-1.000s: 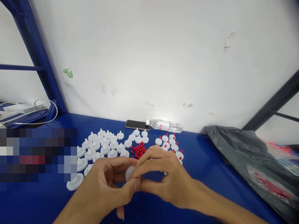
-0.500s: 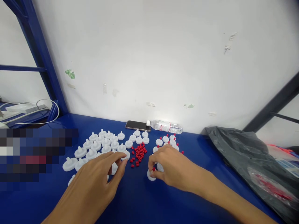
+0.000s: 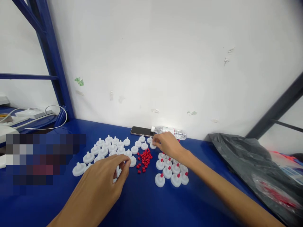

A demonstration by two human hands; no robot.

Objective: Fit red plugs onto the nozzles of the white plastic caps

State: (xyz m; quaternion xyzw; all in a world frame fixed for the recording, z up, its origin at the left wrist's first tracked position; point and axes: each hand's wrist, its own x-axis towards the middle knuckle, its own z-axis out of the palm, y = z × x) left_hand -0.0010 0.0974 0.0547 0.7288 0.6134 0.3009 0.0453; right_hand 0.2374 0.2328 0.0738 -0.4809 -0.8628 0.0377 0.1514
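Note:
Several white plastic discs with short stems [image 3: 111, 148] lie spread on the blue table [image 3: 146, 205]. A heap of small red caps [image 3: 145, 160] sits in the middle. To its right stands a cluster of white discs with red caps fitted [image 3: 171, 171]. My left hand [image 3: 105, 181] rests low over the near white discs, its fingertips at one of them. My right hand [image 3: 167, 144] reaches to the far side of the table, fingers touching a bare white disc [image 3: 152, 145] near the bottle.
A dark phone [image 3: 140, 131] and a lying clear water bottle [image 3: 172, 132] rest against the white wall. A black plastic bag [image 3: 251, 167] with red pieces inside fills the right. White cables and a power strip [image 3: 35, 114] sit at far left, beside blue frame posts.
My hands, joined on one disc a second ago, parted. The right set a capped disc down by the cluster, then reached back toward the bottle. The left dropped onto the bare discs.

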